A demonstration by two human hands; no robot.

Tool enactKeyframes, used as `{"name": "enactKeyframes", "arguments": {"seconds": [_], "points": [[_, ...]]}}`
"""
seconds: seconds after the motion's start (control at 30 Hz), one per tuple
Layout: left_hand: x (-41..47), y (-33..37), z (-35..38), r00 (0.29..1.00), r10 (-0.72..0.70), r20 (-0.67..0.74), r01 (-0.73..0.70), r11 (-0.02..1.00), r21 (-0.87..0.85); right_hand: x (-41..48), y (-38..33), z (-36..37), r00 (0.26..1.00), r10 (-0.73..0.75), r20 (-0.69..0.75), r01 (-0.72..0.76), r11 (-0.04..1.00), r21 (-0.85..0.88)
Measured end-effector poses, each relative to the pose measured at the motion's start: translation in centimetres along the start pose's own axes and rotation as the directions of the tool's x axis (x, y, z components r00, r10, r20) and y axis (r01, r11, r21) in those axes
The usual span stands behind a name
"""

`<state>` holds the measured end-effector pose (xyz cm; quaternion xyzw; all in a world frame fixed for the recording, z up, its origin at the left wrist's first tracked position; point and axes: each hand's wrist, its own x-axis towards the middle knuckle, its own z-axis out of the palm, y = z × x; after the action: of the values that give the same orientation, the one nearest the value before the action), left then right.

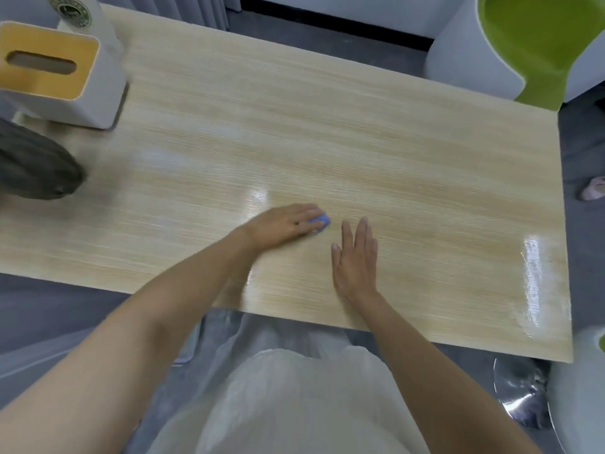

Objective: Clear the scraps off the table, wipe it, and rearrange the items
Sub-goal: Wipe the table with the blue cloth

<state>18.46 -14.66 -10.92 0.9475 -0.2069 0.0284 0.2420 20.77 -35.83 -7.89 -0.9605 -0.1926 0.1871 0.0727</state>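
Left hand (282, 225): fingers laid nearly straight over a blue cloth (320, 221), pressing it onto the table (360, 126). No curled grip is visible. Only a small edge of the cloth shows past the fingertips; the rest is hidden under the hand.

Right hand (356, 261): flat on the table, palm down, fingers straight and slightly spread, holding nothing. It lies just beside the cloth, on its right, without touching it.

Cloth position: near the middle of the table's width, in the near half of the top. Both forearms reach in over the near edge.

Table surface: light wood grain. Glossy streaks (533, 283) show near the right end, and a smaller bright patch lies just beyond the left hand.

Items at the left end:
- Box (55, 73): white tissue holder with a yellow top and a slot, upright on the far left corner.
- Cup (82, 11): white with a round green logo, directly behind the box, partly cut off by the frame.
- Dark object (36, 162): grey-green and rounded, on the table nearer than the box. Its identity cannot be told.

Off the table: a green chair (537, 44) beyond the far right corner and a chrome base (523, 401) on the floor at the near right.
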Motion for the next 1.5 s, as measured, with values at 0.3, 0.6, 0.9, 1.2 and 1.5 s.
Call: {"name": "enactKeyframes", "arguments": {"seconds": [0.3,0.6,0.9,1.2,1.5], "points": [[5.1,2.0,1.4,0.913,-0.321,-0.25,0.349,0.934,0.073,5.1,1.6,-1.9,0.998,0.042,-0.046,-0.039,0.997,0.06],[8.1,-4.7,-6.5,0.403,-0.737,-0.542,0.753,0.604,-0.262,9.7,2.5,-3.4,0.998,0.018,-0.054,-0.014,0.997,0.077],[9.2,-8.1,-4.5,0.985,-0.165,-0.049,0.169,0.979,0.11,13.1,3.6,-5.1,0.997,0.009,-0.075,-0.003,0.997,0.072],[13.1,-5.5,-0.4,0.983,0.147,-0.112,-0.119,0.967,0.225,14.0,4.2,-5.2,0.998,0.037,-0.059,-0.033,0.998,0.062],[14.4,-10.0,-4.6,0.429,-0.807,-0.406,0.757,0.566,-0.327,15.3,3.6,-5.4,0.997,0.024,-0.077,-0.019,0.997,0.071]]}}
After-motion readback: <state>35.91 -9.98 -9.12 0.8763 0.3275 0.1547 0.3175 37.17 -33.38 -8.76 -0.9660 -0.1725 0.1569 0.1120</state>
